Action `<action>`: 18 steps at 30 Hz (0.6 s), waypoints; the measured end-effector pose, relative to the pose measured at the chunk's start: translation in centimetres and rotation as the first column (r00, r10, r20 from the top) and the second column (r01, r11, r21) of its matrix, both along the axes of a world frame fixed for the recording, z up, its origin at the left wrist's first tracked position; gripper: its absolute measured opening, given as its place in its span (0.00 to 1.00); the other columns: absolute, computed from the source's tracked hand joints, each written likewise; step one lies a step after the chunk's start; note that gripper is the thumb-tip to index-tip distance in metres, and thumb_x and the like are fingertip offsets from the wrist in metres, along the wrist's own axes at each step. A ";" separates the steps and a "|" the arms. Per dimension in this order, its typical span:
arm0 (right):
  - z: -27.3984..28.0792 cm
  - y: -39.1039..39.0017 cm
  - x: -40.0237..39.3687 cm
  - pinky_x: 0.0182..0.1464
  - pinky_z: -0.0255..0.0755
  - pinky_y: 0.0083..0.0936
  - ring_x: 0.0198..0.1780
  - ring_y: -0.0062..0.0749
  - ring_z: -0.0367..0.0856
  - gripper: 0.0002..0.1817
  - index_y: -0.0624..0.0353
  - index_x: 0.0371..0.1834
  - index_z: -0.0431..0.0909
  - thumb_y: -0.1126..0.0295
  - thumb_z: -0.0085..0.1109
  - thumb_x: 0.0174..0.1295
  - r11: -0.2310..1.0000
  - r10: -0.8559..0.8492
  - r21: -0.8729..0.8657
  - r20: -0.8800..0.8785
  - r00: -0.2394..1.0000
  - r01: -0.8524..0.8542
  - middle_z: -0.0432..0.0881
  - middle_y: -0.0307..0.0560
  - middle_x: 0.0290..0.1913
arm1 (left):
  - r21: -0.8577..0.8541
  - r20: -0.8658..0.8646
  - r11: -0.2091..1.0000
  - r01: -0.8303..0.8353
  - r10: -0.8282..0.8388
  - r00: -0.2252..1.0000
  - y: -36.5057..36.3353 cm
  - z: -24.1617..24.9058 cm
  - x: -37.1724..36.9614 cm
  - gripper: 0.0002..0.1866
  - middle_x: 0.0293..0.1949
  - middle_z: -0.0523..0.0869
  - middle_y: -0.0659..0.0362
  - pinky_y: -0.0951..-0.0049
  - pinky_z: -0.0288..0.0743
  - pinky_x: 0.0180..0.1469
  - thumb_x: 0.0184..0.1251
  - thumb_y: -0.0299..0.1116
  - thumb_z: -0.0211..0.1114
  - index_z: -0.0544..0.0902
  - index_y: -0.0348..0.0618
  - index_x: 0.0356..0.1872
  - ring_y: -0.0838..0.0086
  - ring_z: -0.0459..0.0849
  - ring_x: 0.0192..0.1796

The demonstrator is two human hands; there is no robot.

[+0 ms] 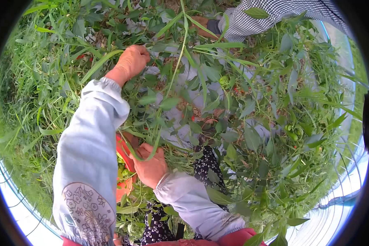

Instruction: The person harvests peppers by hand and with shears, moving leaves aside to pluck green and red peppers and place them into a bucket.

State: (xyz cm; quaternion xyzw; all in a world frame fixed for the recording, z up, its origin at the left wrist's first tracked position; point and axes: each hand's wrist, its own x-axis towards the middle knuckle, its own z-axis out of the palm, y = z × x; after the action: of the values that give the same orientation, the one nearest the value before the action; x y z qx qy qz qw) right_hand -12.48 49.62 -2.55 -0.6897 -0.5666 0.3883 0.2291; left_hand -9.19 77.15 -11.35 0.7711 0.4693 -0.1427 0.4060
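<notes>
My left hand (132,61) reaches into the leafy plants at the upper left, its fingers curled in among the stems. What they hold, if anything, is hidden by the hand and leaves. Lower down, my right hand (151,165) is bent at the right side of a red bucket (125,152), its fingers closed at the rim. Green peppers (121,166) show inside the bucket. A long grass blade (155,149) curves across the right hand and hides part of the grip.
Another person's hand (203,27), with a checked sleeve (260,18), reaches in from the top right. Pepper plants (254,139) with green fruit (291,133) fill the right side. Pale ground sheeting (178,133) shows between stems. Tall grass (33,102) stands at left.
</notes>
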 end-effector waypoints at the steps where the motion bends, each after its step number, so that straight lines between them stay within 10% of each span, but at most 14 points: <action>1: 0.0 0.0 0.0 0.43 0.60 0.39 0.49 0.29 0.69 0.16 0.50 0.44 0.73 0.69 0.56 0.49 0.999 0.029 -0.036 0.002 1.000 -0.029 0.74 0.32 0.36 | 0.083 -0.212 0.986 0.144 -0.124 0.969 0.2 -2.9 0.1 0.13 0.39 0.83 0.52 0.68 0.74 0.46 0.55 0.27 0.54 0.81 0.41 0.40 0.65 0.81 0.42; 2: 0.0 -0.1 -0.1 0.43 0.60 0.38 0.50 0.29 0.69 0.17 0.50 0.45 0.72 0.69 0.56 0.49 0.995 0.059 -0.076 0.000 0.998 -0.059 0.74 0.32 0.37 | 0.125 -0.426 0.946 0.297 -0.219 0.878 0.1 -5.3 -0.2 0.14 0.44 0.83 0.49 0.64 0.73 0.51 0.55 0.30 0.57 0.82 0.43 0.43 0.60 0.81 0.48; 8: 0.0 0.0 1.0 0.40 0.61 0.38 0.51 0.30 0.69 0.21 0.55 0.47 0.71 0.69 0.58 0.46 0.999 0.012 -0.039 -0.083 0.996 -0.015 0.75 0.34 0.39 | 0.096 -0.490 0.975 0.199 -0.128 0.862 -1.1 -11.2 -1.7 0.23 0.56 0.72 0.46 0.61 0.71 0.56 0.54 0.27 0.57 0.74 0.50 0.55 0.54 0.75 0.56; 18: 0.1 1.3 1.6 0.44 0.69 0.29 0.47 0.35 0.73 0.17 0.60 0.39 0.74 0.70 0.57 0.42 0.988 -0.065 -0.149 -0.205 0.977 0.034 0.76 0.42 0.36 | 0.270 -0.171 0.960 0.074 -0.028 0.985 -1.9 -17.8 -3.5 0.19 0.50 0.76 0.44 0.60 0.71 0.54 0.54 0.27 0.54 0.78 0.52 0.48 0.51 0.75 0.53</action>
State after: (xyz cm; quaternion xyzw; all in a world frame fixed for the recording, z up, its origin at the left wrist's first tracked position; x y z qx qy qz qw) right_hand -10.92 50.93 -2.43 -0.6737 -0.4924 0.4929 0.2463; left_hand -12.64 75.26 -29.12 0.8174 0.4964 -0.1502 0.2506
